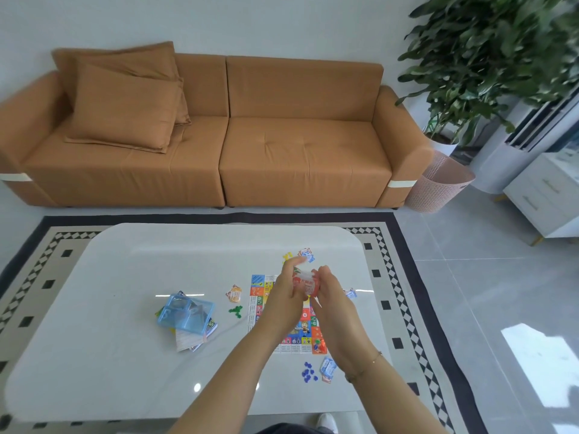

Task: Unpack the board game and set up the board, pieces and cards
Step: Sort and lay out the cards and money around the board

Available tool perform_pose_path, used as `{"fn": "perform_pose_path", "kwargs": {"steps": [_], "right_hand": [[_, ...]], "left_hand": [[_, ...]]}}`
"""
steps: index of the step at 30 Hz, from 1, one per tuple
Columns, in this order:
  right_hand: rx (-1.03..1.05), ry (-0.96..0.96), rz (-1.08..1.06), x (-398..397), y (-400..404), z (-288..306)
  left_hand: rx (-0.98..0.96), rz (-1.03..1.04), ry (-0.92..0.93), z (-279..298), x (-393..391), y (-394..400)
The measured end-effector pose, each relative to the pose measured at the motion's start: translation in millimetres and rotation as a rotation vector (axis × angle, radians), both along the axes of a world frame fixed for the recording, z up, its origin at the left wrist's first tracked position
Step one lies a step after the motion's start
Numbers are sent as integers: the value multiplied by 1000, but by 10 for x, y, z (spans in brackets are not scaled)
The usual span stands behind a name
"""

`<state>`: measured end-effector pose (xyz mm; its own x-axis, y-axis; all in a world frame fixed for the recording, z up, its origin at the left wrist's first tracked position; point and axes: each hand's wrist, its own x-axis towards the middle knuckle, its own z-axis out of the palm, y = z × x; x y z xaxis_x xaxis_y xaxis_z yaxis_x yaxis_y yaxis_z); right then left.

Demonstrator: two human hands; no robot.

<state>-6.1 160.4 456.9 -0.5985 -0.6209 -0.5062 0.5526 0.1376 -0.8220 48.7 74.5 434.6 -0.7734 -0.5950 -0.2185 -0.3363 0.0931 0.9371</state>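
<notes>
Two hands meet above the board (294,330), which already lies unfolded on the right half of the tabletop (131,355). The left hand (286,296) and right hand (332,300) both grip a small stack of red-and-white cards (304,285) between them; the fingers of each are curled round its ends, though blur hides just how they lie.

Much of the setup looks done. Piles of small pieces sit round the board: green pieces (235,311) just off its left edge, blue pieces (308,372) beyond its near edge, yellow pieces (287,256) past its far edge. Card packs lie beside them: an orange pack (234,292) at the left, a blue pack (327,368) near the blue pieces, another pack (306,255) at the far side. The held cards have, I judge, yet to be placed.

A translucent blue box (185,313) rests on some printed sheets (191,339) toward the tabletop's left; whether anything remains inside it, I cannot tell.
</notes>
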Motion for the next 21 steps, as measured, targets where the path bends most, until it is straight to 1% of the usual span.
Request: {"fn": "perform_pose_path", "kwargs": {"steps": [3,7,10,14,15,18,21], "right_hand": [[-1,20,-44,-47,54,-18],[91,292,-42,-172,139,-120],[97,512,49,-240,197,-200],[59,837,283,-315,281,-257],[62,889,308,-331,294,-264],[80,960,287,-366,314,-286],[97,969,290,-378,334,-344]], "left_hand": [[5,19,-76,-10,-10,-26],[26,38,-100,-14,-13,-45],[94,23,-112,-16,-34,-37],[185,10,-127,-43,-44,-36],[191,3,-130,-51,-45,-40],[212,-6,-140,-75,-48,-58],[224,-3,-156,-111,-43,-72]]}}
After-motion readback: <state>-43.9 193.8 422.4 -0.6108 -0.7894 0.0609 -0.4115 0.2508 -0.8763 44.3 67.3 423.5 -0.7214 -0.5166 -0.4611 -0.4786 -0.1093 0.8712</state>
